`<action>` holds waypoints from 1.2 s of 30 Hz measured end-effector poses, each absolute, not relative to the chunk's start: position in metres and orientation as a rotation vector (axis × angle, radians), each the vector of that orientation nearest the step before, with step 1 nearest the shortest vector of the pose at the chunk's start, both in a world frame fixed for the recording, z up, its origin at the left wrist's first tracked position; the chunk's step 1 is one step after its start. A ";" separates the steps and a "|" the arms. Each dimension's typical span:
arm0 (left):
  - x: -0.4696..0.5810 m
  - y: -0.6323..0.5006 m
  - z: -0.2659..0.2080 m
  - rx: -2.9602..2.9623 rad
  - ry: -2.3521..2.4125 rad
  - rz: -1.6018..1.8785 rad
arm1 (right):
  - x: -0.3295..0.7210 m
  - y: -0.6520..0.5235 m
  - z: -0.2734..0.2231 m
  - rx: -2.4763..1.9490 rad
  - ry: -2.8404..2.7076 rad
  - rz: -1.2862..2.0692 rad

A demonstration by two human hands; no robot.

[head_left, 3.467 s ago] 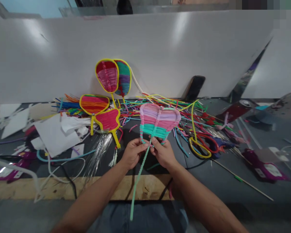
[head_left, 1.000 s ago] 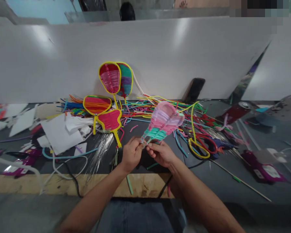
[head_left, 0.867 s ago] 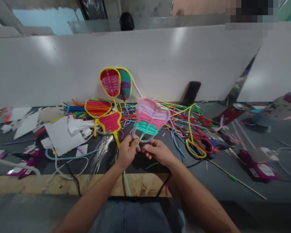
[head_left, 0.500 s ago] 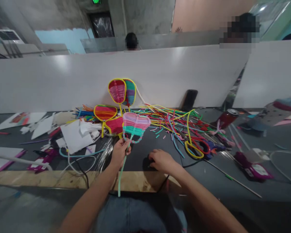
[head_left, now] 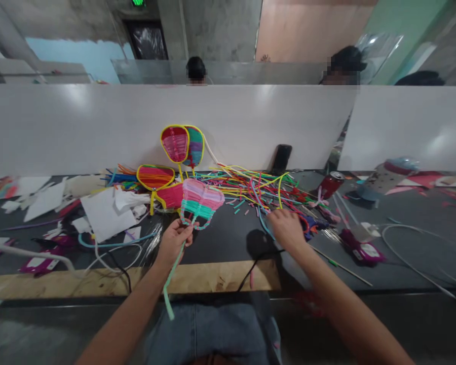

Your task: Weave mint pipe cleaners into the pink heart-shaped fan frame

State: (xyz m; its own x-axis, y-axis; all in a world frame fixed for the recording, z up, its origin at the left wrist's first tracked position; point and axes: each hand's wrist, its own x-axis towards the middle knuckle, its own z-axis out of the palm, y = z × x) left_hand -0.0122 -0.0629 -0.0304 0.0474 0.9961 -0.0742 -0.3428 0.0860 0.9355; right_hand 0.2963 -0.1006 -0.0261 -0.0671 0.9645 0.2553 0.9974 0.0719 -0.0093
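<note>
My left hand [head_left: 177, 238] is closed around the pale green pipe-cleaner stem [head_left: 168, 289] of a small fan. The fan's head [head_left: 202, 200] has pink and lilac rows above green ones, with an open gap inside its twisted lower rim. My right hand [head_left: 287, 228] is over the near edge of a heap of colourful pipe cleaners [head_left: 247, 185]. Its fingers point down beside a blue pipe cleaner and a red loop; their tips are hidden, so I cannot tell whether it grips anything. Yellow-rimmed fans [head_left: 175, 144] stand behind my left hand, and an orange-striped fan [head_left: 155, 176] sits just left of them.
A phone [head_left: 281, 158] leans on the white partition [head_left: 228, 116]. To the right are a red can [head_left: 331, 185], a clear bottle [head_left: 383, 177], a purple glue gun [head_left: 363, 248] and a thin rod [head_left: 342, 264]. White paper [head_left: 108, 213] and cables [head_left: 110, 258] lie left. People sit beyond the partition.
My right hand has moved forward and right, from the table's front area to the pipe-cleaner heap. My left hand still holds the fan, its stem now tilted more. The view has shifted slightly right.
</note>
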 end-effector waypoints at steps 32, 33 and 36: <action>0.038 -0.054 -0.035 0.885 0.940 1.036 | 0.191 -0.071 -0.055 -1.085 -1.230 1.251; 0.038 -0.054 -0.036 0.898 0.948 1.038 | 0.192 -0.071 -0.057 -1.095 -1.209 1.263; 0.040 -0.053 -0.037 0.955 0.969 1.045 | 0.193 -0.070 -0.060 -1.112 -1.142 1.291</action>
State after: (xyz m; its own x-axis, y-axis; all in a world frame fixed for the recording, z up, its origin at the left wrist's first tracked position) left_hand 0.0400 -0.0532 -0.0366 0.2103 0.9625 -0.1712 -0.2428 0.2211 0.9446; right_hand 0.1932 -0.0704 -0.0598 -0.0323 0.9995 -0.0056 -0.1169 -0.0093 -0.9931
